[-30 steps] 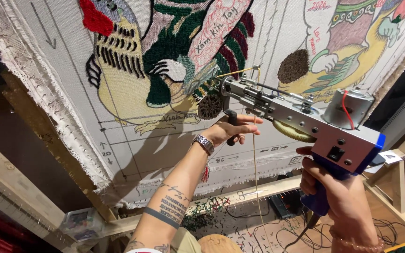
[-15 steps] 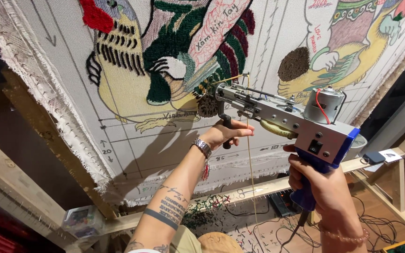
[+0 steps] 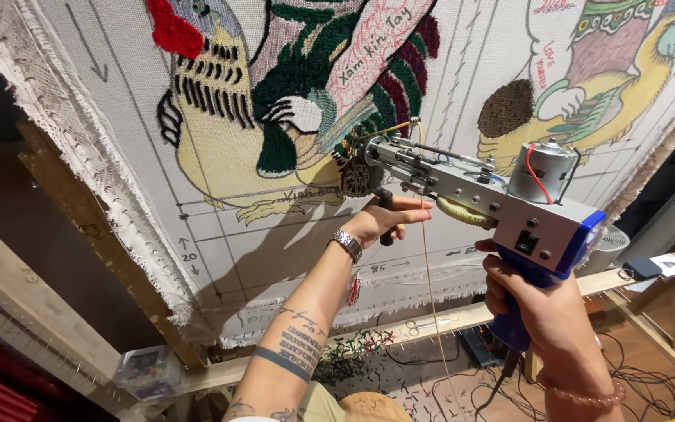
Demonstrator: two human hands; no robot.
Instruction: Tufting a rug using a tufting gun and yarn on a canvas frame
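A grey and blue tufting gun [image 3: 501,205] points its needle at a stretched white cloth [image 3: 220,234] bearing a partly tufted rooster design in green, red and yellow. My right hand [image 3: 541,301] grips the gun's blue rear handle. My left hand [image 3: 388,220] holds the black front grip under the barrel. A brown tufted patch sits right at the needle tip. A thin yellow yarn [image 3: 430,289] hangs down from the gun.
The cloth is tacked to a wooden frame [image 3: 80,227] with a horizontal beam [image 3: 431,320] below. Yarn scraps and cables [image 3: 431,383] litter the floor. A small clear box [image 3: 142,367] sits at lower left; a white fan [image 3: 611,246] stands at right.
The gun and both hands have shifted left and slightly down along the cloth, with the needle staying against the brown patch.
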